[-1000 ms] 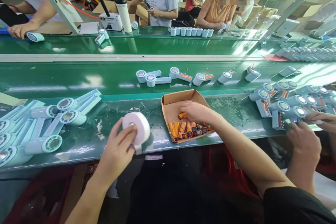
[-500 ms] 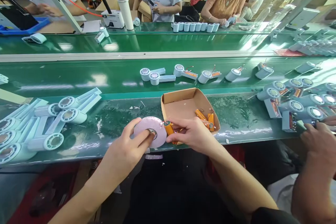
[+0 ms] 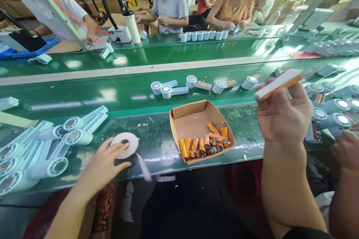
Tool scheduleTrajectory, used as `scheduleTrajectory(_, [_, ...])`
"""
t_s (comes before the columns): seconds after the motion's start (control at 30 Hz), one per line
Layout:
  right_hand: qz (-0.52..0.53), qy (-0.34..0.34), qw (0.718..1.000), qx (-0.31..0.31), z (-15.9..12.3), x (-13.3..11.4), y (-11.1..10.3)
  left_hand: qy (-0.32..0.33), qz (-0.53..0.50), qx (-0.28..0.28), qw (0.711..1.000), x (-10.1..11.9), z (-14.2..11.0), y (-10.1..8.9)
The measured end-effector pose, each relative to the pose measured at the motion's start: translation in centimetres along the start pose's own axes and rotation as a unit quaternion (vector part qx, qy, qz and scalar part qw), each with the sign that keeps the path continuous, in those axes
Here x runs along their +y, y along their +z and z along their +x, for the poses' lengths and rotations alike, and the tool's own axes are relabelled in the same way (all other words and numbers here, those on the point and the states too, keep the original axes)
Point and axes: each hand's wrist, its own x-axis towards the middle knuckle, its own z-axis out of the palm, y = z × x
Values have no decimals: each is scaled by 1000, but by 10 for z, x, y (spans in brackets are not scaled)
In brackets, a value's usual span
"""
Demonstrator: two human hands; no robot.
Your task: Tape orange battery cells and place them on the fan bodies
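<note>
My left hand [image 3: 102,166] rests with fingers spread on a white tape roll [image 3: 125,145] lying flat on the green bench, a loose tape end trailing to its right. My right hand [image 3: 283,114] is raised at the right, fingers closed on an orange battery [image 3: 279,83] with a white strip of tape along its top. A shallow cardboard tray [image 3: 193,119] between my hands holds several orange batteries [image 3: 204,142] at its near edge.
Pale blue handheld fan bodies [image 3: 53,145] lie piled at the left and more [image 3: 333,104] at the right, where another person's hand [image 3: 346,147] works. Several fan parts [image 3: 193,84] sit on the green conveyor. Other people sit across the far belt.
My right hand rose from the roll to the right, carrying a battery with tape on it. My left hand laid the roll flat and slid it left.
</note>
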Motion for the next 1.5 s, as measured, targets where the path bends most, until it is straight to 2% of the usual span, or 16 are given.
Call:
scheduleTrajectory(0.07, [-46, 49, 994, -81, 3, 2, -15, -76, -32, -27, 996, -29, 15, 5])
scheduleTrajectory(0.1, [-66, 78, 987, -122, -1, 6, -17, -100, -56, -40, 993, -32, 33, 9])
scheduleTrajectory(0.17, [-87, 114, 973, -180, -12, 17, -11, -121, -104, -50, 986, -20, 86, 20])
scheduleTrajectory(0.23, [-87, 121, 967, -208, -19, 27, 0, -92, -118, -34, 988, 5, 153, 36])
scheduleTrajectory(0.27, [-85, 124, 965, -214, -20, 29, 5, -70, -106, -19, 992, 17, 187, 46])
scheduleTrajectory(0.33, [-83, 128, 964, -217, -16, 30, 13, -20, -59, -26, 998, 33, 246, 67])
scheduleTrajectory(0.37, [-82, 130, 965, -215, -12, 29, 14, 0, -30, -44, 999, 37, 269, 76])
scheduleTrajectory(0.43, [-76, 129, 966, -211, -2, 27, 13, 28, 8, -93, 995, 38, 298, 92])
scheduleTrajectory(0.57, [-60, 104, 972, -203, 22, 37, 12, 65, -3, -147, 987, 26, 312, 110])
scheduleTrajectory(0.7, [-110, 90, 961, -236, 55, 79, 35, 100, -49, -176, 978, 17, 314, 118])
scheduleTrajectory(0.87, [-148, 159, 903, -371, 89, 143, 72, 106, -89, -191, 972, 19, 320, 126])
scheduleTrajectory(0.97, [-207, 149, 864, -433, 95, 161, 80, 87, -117, -185, 972, 22, 323, 129])
scheduleTrajectory(1.1, [-320, 80, 826, -458, 95, 165, 75, 63, -183, -187, 963, 24, 329, 127])
scheduleTrajectory(1.3, [-435, -6, 761, -481, 98, 158, 69, -20, -215, -149, 965, 35, 333, 126])
scheduleTrajectory(1.4, [-494, -52, 691, -526, 97, 149, 75, -53, -207, -137, 967, 45, 335, 130])
scheduleTrajectory(1.5, [-538, -56, 620, -568, 94, 139, 84, -73, -199, -135, 968, 53, 339, 133])
